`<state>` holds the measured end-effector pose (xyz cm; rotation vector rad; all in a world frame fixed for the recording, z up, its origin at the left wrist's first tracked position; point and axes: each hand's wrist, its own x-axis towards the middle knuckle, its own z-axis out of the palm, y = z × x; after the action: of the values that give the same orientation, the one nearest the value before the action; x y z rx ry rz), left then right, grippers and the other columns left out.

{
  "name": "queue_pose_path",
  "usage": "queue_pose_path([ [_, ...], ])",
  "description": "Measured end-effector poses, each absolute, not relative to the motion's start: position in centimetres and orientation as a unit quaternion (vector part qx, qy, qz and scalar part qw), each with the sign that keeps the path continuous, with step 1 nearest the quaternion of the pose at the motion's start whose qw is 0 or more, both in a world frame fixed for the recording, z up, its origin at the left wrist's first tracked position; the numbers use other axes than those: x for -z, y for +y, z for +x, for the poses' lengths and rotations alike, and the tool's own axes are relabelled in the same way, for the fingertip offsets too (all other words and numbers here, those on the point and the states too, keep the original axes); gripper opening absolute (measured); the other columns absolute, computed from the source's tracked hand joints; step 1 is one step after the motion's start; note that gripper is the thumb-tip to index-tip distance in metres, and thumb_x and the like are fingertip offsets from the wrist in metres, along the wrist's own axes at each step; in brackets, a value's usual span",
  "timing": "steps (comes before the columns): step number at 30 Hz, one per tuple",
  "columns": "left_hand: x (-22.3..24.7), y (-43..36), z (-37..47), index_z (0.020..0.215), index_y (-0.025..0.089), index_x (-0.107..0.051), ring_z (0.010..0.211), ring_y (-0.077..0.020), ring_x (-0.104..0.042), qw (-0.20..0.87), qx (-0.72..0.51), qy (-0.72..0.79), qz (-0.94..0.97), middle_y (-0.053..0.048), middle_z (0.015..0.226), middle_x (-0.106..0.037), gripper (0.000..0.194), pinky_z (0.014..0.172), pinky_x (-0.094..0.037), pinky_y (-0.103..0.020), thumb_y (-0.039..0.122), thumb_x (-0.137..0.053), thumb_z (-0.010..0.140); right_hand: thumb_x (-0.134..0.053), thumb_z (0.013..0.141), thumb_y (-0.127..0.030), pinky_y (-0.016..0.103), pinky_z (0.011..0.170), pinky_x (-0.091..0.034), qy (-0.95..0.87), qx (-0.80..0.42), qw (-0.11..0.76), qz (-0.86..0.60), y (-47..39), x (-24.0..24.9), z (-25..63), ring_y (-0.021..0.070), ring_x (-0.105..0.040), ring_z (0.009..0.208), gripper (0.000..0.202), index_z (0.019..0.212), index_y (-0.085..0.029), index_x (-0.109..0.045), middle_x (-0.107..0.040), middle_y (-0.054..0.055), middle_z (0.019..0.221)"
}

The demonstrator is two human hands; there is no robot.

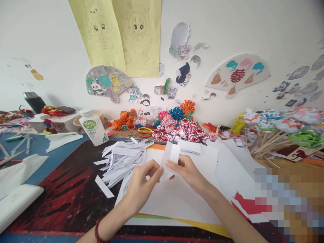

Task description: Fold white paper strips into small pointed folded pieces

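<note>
A pixelated block [288,202] at five o'clock hides whatever lies on that corner of the table [63,189]. The lower end of the folded paper strip [170,158] disappears behind the fingers [157,173] of the left hand [141,185] and right hand [188,172]. Both forearms are cut off at six o'clock. The bottle [92,130] label print is too small to read fully.

Head-worn view, down over table [76,189]

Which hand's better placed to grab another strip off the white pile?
Left. The left hand sits right beside the heap of cut white paper strips; the right hand is farther off, and both pinch the folded white paper strip.
</note>
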<state>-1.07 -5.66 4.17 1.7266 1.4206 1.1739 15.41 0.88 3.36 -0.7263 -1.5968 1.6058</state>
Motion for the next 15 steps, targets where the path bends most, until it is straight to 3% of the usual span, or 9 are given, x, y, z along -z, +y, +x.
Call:
queue_pose_path([
  [3, -3.91, -5.5, -1.12, 0.061, 0.018, -0.05, 0.055, -0.0113, -0.047, 0.293, -0.428, 0.545, 0.658, 0.003, 0.057, -0.051, 0.034, 0.055, -0.035, -0.022, 0.032, -0.045, 0.092, -0.064, 0.081, -0.041, 0.028, 0.063, -0.048, -0.62, -0.616, 0.384, -0.299, 0.77, -3.49, 15.45, 0.0172, -0.06, 0.069, 0.028, 0.076, -0.013, -0.065, -0.064, 0.003, 0.072],
  [6, -3.74, -5.26, -1.33, 0.065, 0.018, -0.052, 0.055, -0.0116, -0.047, 0.255, -0.431, 0.565, 0.656, 0.003, 0.058, -0.051, 0.031, 0.055, -0.034, -0.022, 0.031, -0.044, 0.091, -0.067, 0.079, -0.041, 0.029, 0.067, -0.048, -0.638, -0.633, 0.336, -0.281, 0.58, -3.36, 15.46, 0.0198, -0.061, 0.075, 0.028, 0.084, -0.013, -0.066, -0.065, 0.004, 0.078],
  [10, -3.74, -5.11, -1.57, 0.077, 0.019, -0.053, 0.059, -0.012, -0.05, 0.208, -0.45, 0.579, 0.647, 0.003, 0.066, -0.057, 0.015, 0.058, -0.038, -0.022, 0.027, -0.049, 0.089, -0.069, 0.075, -0.043, 0.027, 0.062, -0.046, -0.683, -0.624, 0.262, -0.275, 0.25, -3.03, 15.36, 0.0182, -0.058, 0.071, 0.032, 0.085, -0.013, -0.067, -0.065, 0.003, 0.077],
  [15, -3.57, -5.37, -1.48, 0.08, 0.02, -0.052, 0.059, -0.0116, -0.052, 0.179, -0.455, 0.585, 0.648, 0.003, 0.068, -0.058, 0.007, 0.059, -0.041, -0.022, 0.022, -0.05, 0.087, -0.065, 0.076, -0.048, 0.024, 0.057, -0.042, -0.719, -0.587, 0.248, -0.275, 0.03, -3.31, 15.24, 0.0159, -0.053, 0.066, 0.035, 0.082, -0.013, -0.065, -0.061, 0.002, 0.074],
])
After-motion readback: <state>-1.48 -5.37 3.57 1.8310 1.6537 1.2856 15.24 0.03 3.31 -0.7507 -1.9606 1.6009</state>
